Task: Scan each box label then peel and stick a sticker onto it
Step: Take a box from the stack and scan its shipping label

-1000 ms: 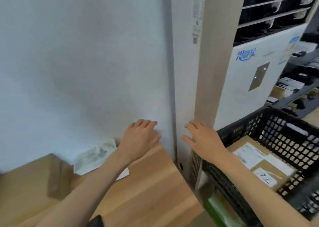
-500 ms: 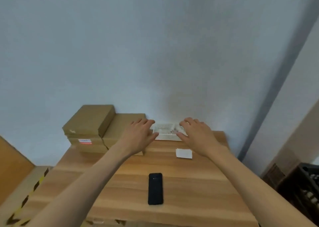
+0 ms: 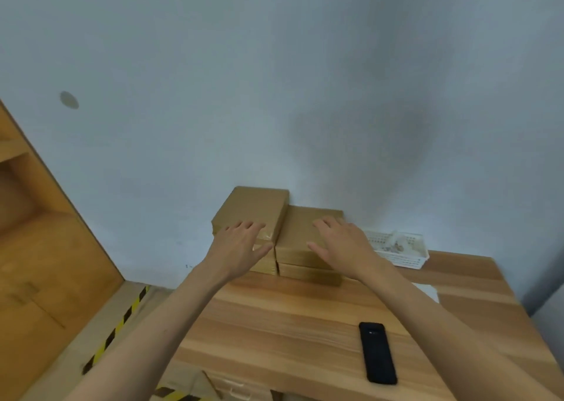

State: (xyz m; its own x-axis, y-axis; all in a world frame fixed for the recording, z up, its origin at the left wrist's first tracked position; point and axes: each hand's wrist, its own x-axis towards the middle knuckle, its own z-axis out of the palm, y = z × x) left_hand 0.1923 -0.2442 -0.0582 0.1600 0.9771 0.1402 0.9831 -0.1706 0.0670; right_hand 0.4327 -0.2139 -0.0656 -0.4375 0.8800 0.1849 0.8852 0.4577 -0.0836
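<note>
a pale blue-grey painted wall (image 3: pixel 274 80) fills most of the view, with a small round grey mark (image 3: pixel 69 99) high on its left part. to the left stands a large orange-brown wooden panel (image 3: pixel 39 248), and at its foot the floor carries a strip of black-and-yellow hazard tape (image 3: pixel 122 321). a light wooden table with a striped plank top (image 3: pixel 305 324) stands against the wall. at its far edge, touching the wall, sit two stacks of flat brown cardboard boxes side by side: the taller left stack of boxes (image 3: pixel 256 205) and the lower right stack of boxes (image 3: pixel 302 226), the two touching along their inner sides. both bare forearms reach forward over the table. the left hand (image 3: pixel 241 245) is over the near corner of the taller stack, its fingers straight and slightly spread, thumb out to the right, gripping nothing; whether the palm touches the box cannot be told. the right hand (image 3: pixel 341 245) is over the top box of the lower stack, fingers likewise straight and apart, thumb pointing left, holding nothing. just right of the boxes, against the wall, is a white plastic slotted basket (image 3: pixel 399 254) with small pale items inside, too blurred to name. a black rectangular phone (image 3: pixel 377 352) lies flat near the table's front right edge, well apart from the boxes. a white sheet of paper (image 3: pixel 428 291) peeks out beside the right forearm.
</note>
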